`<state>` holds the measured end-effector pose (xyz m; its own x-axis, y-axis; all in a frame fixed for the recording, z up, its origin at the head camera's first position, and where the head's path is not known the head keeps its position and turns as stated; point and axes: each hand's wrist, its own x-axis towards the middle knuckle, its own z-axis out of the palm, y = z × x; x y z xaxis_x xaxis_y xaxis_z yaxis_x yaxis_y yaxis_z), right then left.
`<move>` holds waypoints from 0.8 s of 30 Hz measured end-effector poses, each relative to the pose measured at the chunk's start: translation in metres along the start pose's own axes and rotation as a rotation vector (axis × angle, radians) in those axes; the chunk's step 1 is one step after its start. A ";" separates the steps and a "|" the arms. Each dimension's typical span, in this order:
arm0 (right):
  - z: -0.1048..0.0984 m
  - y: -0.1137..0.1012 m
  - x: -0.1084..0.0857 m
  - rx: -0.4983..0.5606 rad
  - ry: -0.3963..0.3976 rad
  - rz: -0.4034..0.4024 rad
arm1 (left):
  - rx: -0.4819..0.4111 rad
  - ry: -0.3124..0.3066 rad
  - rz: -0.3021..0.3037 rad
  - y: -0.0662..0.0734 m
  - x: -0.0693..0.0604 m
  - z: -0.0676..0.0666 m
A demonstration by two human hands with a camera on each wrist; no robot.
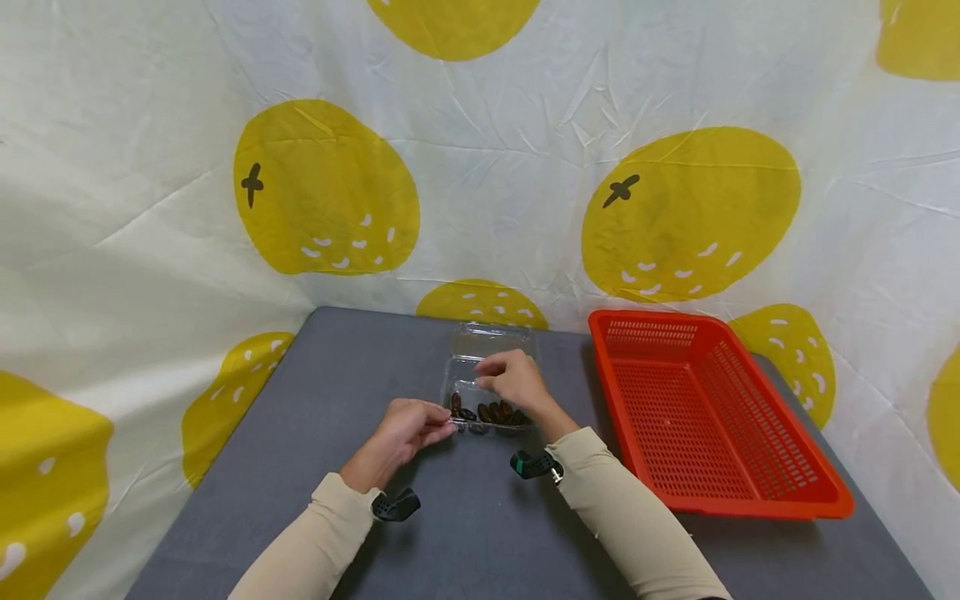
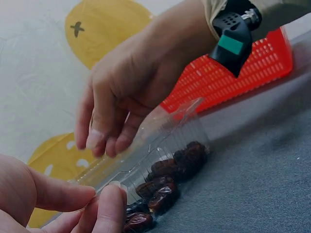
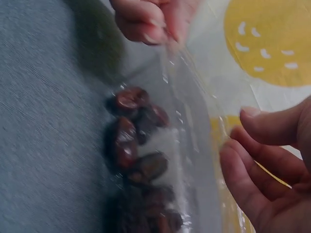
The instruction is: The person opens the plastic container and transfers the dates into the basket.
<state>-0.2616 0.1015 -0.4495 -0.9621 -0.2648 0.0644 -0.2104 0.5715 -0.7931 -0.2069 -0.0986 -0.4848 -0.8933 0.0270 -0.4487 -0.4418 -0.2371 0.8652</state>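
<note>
A clear plastic clamshell box (image 1: pixel 459 373) stands on the grey table, its lid (image 1: pixel 491 340) raised toward the back wall. Several dark brown dates (image 1: pixel 504 411) lie along the box's near side; in the right wrist view the dates (image 3: pixel 125 145) show through the clear wall. My left hand (image 1: pixel 405 427) pinches the rim at the near left corner between thumb and fingers. Over the box hangs my right hand (image 1: pixel 517 379), fingers bent loosely and thumb apart from them. In the right wrist view nothing shows between the fingertips (image 3: pixel 233 160) of that hand.
A red perforated plastic basket (image 1: pixel 667 400) stands to the right of the box, near the table's right edge. The grey table (image 1: pixel 300 417) meets a white cloth wall (image 1: pixel 487 192) with yellow fruit prints at the back and sides.
</note>
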 end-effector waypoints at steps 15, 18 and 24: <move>0.033 0.000 -0.002 -0.138 -0.233 -0.107 | -0.014 0.009 0.011 -0.001 0.000 0.002; 0.036 0.000 0.000 -0.204 -0.199 -0.149 | -0.016 0.011 0.009 -0.002 0.000 0.003; 0.042 0.002 0.004 -0.370 -0.169 -0.199 | -0.009 0.020 0.001 -0.001 -0.001 0.003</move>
<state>-0.2588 0.0694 -0.4762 -0.8613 -0.5033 0.0698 -0.4660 0.7278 -0.5032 -0.2060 -0.0957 -0.4851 -0.8921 0.0072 -0.4519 -0.4396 -0.2462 0.8638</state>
